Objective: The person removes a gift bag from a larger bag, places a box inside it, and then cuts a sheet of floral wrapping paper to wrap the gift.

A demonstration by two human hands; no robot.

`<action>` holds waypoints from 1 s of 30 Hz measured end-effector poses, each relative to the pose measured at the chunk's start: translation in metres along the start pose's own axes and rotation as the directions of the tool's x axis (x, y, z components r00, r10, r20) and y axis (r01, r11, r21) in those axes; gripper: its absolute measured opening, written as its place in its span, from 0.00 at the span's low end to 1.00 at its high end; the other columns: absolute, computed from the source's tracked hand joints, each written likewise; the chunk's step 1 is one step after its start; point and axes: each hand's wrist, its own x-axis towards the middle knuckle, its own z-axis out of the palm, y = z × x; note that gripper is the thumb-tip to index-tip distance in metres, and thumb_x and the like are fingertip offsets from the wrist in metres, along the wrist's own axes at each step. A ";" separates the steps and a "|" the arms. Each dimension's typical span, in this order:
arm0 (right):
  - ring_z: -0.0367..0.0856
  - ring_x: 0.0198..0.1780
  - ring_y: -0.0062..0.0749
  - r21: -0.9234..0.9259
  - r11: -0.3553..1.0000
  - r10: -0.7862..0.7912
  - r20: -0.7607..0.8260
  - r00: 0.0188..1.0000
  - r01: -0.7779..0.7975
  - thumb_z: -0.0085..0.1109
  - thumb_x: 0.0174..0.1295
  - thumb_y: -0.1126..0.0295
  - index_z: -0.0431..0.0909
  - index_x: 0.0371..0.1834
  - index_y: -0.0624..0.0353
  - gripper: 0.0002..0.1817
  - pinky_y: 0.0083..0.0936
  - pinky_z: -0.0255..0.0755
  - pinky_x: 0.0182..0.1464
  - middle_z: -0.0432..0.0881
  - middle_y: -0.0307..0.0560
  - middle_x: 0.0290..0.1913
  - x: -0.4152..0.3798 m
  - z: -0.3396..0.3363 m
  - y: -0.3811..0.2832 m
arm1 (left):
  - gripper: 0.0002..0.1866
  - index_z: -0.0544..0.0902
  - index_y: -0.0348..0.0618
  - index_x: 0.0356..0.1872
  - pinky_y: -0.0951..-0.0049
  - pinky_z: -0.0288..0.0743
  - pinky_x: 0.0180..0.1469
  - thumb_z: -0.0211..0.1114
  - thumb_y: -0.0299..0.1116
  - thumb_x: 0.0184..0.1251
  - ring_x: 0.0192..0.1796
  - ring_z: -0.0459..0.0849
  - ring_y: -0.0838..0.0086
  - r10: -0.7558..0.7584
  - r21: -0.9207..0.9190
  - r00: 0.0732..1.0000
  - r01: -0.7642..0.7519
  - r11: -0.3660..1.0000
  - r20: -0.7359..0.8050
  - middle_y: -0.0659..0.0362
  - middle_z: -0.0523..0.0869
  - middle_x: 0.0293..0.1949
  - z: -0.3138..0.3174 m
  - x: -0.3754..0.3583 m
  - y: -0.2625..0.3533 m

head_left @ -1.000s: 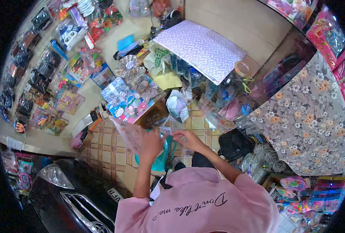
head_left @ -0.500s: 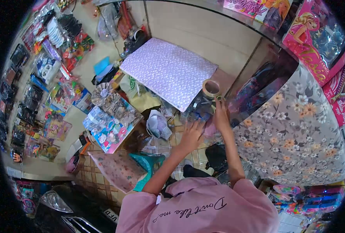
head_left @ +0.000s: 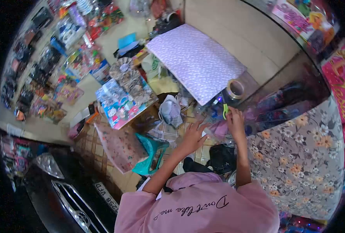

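Note:
My right hand [head_left: 236, 122] has its fingertips at the yellow-green handles of a pair of scissors [head_left: 225, 111], whose blades point away from me. Just beyond them, a roll of tape [head_left: 235, 89] rests by the corner of a lilac patterned board [head_left: 197, 58]. Lower and to the left, my left hand [head_left: 193, 136] is open, palm down with fingers spread, near clear plastic [head_left: 207, 114]. A pink piece [head_left: 220, 128] shows between the two hands, partly under the plastic.
A floral-covered surface [head_left: 296, 155] lies to the right. On the left are a teal stool [head_left: 151, 153], a picture-covered box [head_left: 122, 105] and a black toy car [head_left: 63, 186]. A crumpled cap-like cloth [head_left: 171, 111] sits nearer the middle. Packaged goods [head_left: 48, 62] hang along the left wall.
The view has shifted, so the scene sits farther right and lower at the left. My right hand and the scissors have come back from the tape roll; my left hand remains spread nearby.

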 end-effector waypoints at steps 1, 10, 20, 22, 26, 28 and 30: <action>0.75 0.44 0.43 0.141 0.989 -0.036 0.019 0.999 0.033 0.56 0.57 0.73 0.73 0.52 0.61 0.18 0.37 0.67 0.48 0.78 0.53 0.40 0.001 0.008 -0.011 | 0.24 0.67 0.43 0.59 0.49 0.55 0.65 0.60 0.36 0.61 0.62 0.66 0.51 -0.010 -0.027 0.999 0.009 1.000 -0.053 0.44 0.67 0.59 -0.007 -0.008 -0.004; 0.79 0.40 0.26 0.742 0.662 -0.333 0.169 0.928 0.103 0.62 0.48 0.77 0.73 0.51 0.64 0.23 0.24 0.72 0.44 0.81 0.45 0.35 -0.062 0.115 -0.143 | 0.22 0.74 0.42 0.53 0.56 0.63 0.59 0.65 0.30 0.55 0.58 0.70 0.52 -0.168 0.178 0.810 0.317 0.932 -0.561 0.46 0.72 0.56 -0.107 -0.125 -0.018; 0.77 0.43 0.28 0.757 0.641 -0.525 0.315 0.791 0.125 0.65 0.53 0.66 0.66 0.54 0.61 0.27 0.24 0.71 0.46 0.78 0.44 0.40 -0.189 0.203 -0.230 | 0.60 0.30 0.44 0.70 0.60 0.74 0.33 0.70 0.35 0.47 0.29 0.81 0.51 -0.640 0.103 0.613 0.755 0.648 -0.464 0.44 0.80 0.28 -0.151 -0.302 -0.099; 0.77 0.44 0.28 0.793 0.593 -0.519 0.509 0.687 -0.140 0.64 0.55 0.64 0.66 0.55 0.60 0.26 0.24 0.70 0.47 0.78 0.45 0.41 -0.216 0.219 -0.234 | 0.56 0.32 0.43 0.70 0.61 0.75 0.30 0.68 0.32 0.50 0.26 0.81 0.53 -0.577 0.076 0.673 0.679 0.731 -0.462 0.44 0.80 0.25 -0.144 -0.327 -0.121; 0.75 0.44 0.24 0.735 0.493 -0.579 0.676 0.456 -0.465 0.59 0.62 0.63 0.66 0.56 0.59 0.23 0.23 0.68 0.48 0.77 0.41 0.42 -0.261 0.233 -0.234 | 0.38 0.54 0.38 0.66 0.61 0.74 0.29 0.64 0.29 0.55 0.24 0.79 0.62 -0.486 -0.114 0.715 0.502 0.857 -0.502 0.45 0.79 0.25 -0.136 -0.365 -0.150; 0.75 0.44 0.23 0.668 0.349 -0.660 0.673 0.333 -0.657 0.52 0.66 0.60 0.67 0.58 0.58 0.21 0.22 0.69 0.45 0.77 0.40 0.42 -0.289 0.263 -0.227 | 0.27 0.67 0.35 0.58 0.63 0.74 0.28 0.64 0.29 0.58 0.23 0.78 0.68 -0.611 -0.410 0.650 0.457 0.789 -0.452 0.46 0.79 0.24 -0.130 -0.386 -0.164; 0.75 0.44 0.23 0.589 0.376 -0.641 0.723 0.258 -0.716 0.49 0.67 0.58 0.67 0.58 0.58 0.20 0.21 0.69 0.44 0.77 0.40 0.42 -0.291 0.242 -0.242 | 0.17 0.76 0.33 0.48 0.66 0.74 0.29 0.63 0.29 0.59 0.23 0.77 0.73 -0.773 -0.697 0.568 0.431 0.573 -0.284 0.48 0.78 0.24 -0.129 -0.396 -0.165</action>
